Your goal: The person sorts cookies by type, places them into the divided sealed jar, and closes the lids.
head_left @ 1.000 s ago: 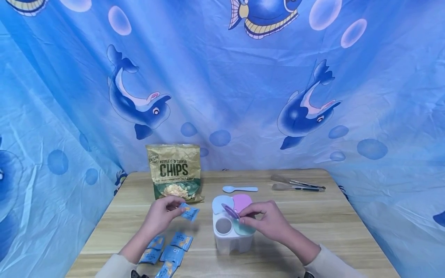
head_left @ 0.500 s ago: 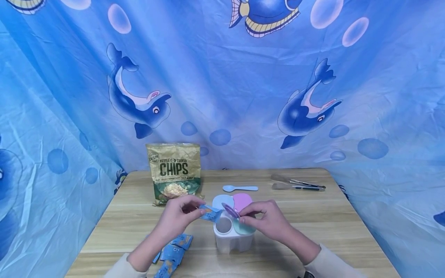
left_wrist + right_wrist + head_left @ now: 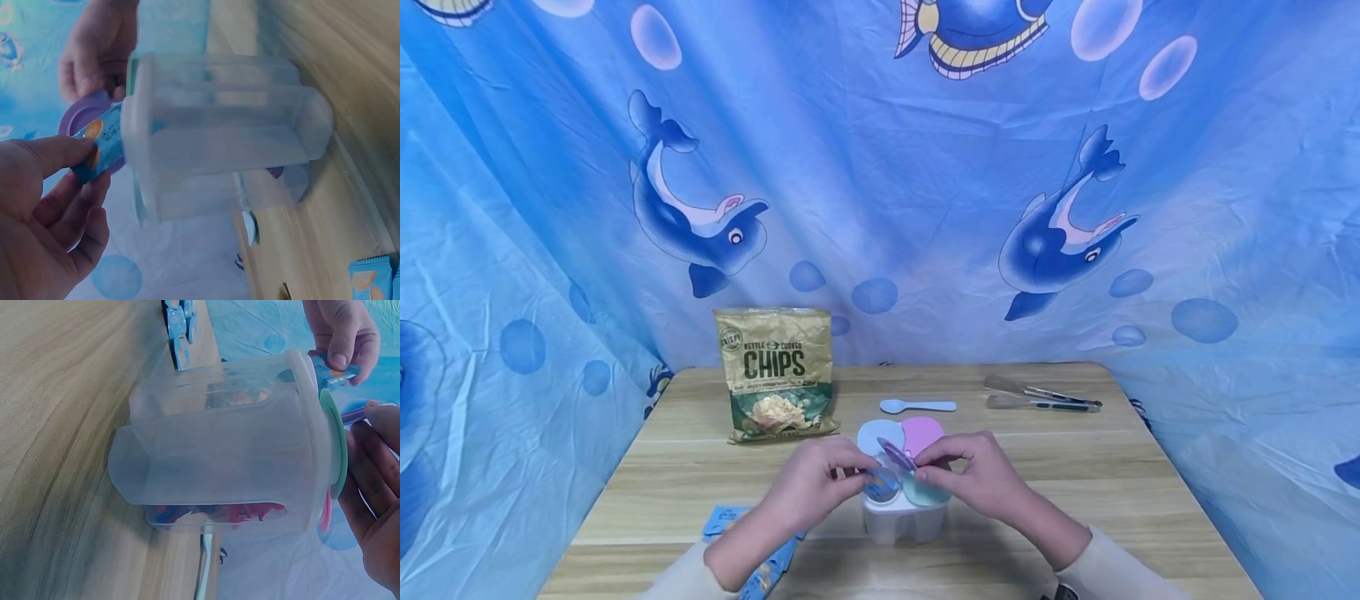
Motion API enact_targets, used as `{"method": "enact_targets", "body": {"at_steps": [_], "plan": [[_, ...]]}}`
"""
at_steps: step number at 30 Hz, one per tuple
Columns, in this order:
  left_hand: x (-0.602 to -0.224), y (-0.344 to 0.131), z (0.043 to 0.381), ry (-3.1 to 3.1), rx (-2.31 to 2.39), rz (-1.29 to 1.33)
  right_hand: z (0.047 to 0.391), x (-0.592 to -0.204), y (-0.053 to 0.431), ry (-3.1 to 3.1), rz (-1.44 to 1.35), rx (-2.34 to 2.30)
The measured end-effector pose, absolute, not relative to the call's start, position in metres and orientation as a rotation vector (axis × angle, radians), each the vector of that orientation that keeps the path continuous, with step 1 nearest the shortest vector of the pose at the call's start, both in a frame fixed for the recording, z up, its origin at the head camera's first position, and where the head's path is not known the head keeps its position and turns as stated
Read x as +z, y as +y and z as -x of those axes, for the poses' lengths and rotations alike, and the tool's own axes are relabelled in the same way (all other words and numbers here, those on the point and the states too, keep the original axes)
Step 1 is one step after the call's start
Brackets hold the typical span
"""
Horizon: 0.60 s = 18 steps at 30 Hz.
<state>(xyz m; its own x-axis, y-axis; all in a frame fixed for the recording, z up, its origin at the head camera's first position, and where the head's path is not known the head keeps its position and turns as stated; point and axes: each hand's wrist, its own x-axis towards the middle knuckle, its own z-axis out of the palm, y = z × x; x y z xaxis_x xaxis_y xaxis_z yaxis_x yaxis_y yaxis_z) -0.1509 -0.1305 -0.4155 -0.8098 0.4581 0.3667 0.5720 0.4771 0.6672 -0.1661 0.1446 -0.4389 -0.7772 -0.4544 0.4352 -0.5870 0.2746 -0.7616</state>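
Over the near left corner of a tall clear container point(image 3: 219, 444), the left hand point(image 3: 820, 479) holds a small blue packet point(image 3: 106, 140), thumb on one face and fingers behind it; the grip is closed to the packet's thickness. The packet is at the mouth of the round opening, beside the raised purple lid point(image 3: 893, 454); how far it reaches inside I cannot tell.

From the other side, the right hand point(image 3: 970, 471) pinches the edge of that purple lid between thumb and fingertip, its grip nearly closed, so the lid is tilted up above the container. Other fingers of this hand extend just beside the green lid point(image 3: 340, 444), which covers the near right corner. A light blue lid point(image 3: 878, 435) covers the far left corner and a pink lid point(image 3: 922, 432) the far right. Through the wall on the pink lid's side, red and dark blue contents point(image 3: 250, 512) show, too blurred to name.

More blue packets point(image 3: 766, 575) lie on the desk point(image 3: 1075, 500), partly hidden by the left forearm. Behind the container lies a pale blue spoon point(image 3: 919, 407), with tongs point(image 3: 1063, 407) farther right and a bag of chips point(image 3: 778, 375) upright to the left. A blue curtain point(image 3: 880, 167) printed with dolphins hangs behind.
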Motion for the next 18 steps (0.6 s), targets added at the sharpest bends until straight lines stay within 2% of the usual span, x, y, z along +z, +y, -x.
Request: {"method": "enact_targets", "body": {"at_steps": [13,18], "plan": [[-0.425,-0.113,0.149,-2.544,-0.949,1.039,0.165,-0.439,0.145,-2.389,-1.006,1.542],[-0.423,-0.11,0.147,-2.632,-0.997,0.967,0.164,-0.438,0.145,-2.386,-1.013,1.553]]}}
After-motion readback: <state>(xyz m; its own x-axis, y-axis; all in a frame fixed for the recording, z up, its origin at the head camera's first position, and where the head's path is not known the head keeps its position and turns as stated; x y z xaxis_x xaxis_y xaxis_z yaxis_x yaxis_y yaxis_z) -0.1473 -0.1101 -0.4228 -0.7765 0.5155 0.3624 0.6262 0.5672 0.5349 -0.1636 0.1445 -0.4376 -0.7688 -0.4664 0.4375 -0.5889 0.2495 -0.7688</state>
